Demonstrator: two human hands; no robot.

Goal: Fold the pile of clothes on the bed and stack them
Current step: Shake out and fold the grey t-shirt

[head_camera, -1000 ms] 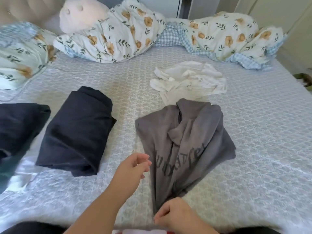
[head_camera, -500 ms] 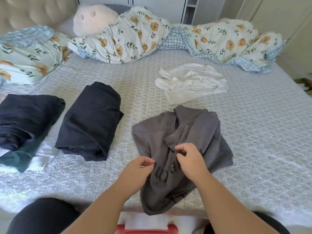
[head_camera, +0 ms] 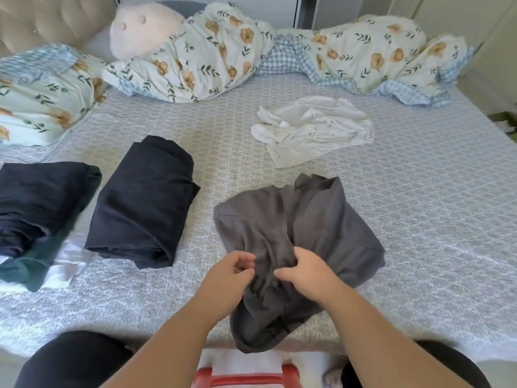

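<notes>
- At the far left of the bed, a stack of folded dark navy and dark green clothes (head_camera: 36,208) lies on a pale satin piece that shows under its near edge.
- Just beside it, to the right, a folded dark navy garment (head_camera: 142,205) lies alone on the grey-patterned quilted bedspread (head_camera: 433,219).
- The left hand (head_camera: 223,278) reaches in from below; its fingers are curled with thumb and fingertips close together at the left edge of the crumpled grey shirt with dark lettering (head_camera: 302,233). Whether they pinch the cloth cannot be told.
- The grey shirt lies bunched near the bed's front edge, its lower end hanging over that edge.
- The right hand (head_camera: 307,273) rests on the shirt's middle, fingers curled into a gathered fold of its fabric.
- Beyond the grey shirt, well apart, a crumpled white garment (head_camera: 313,127) lies unfolded.
- A floral duvet with a blue checked underside (head_camera: 363,57) is heaped along the far side, with a pink plush toy (head_camera: 142,29) at its left end.
</notes>
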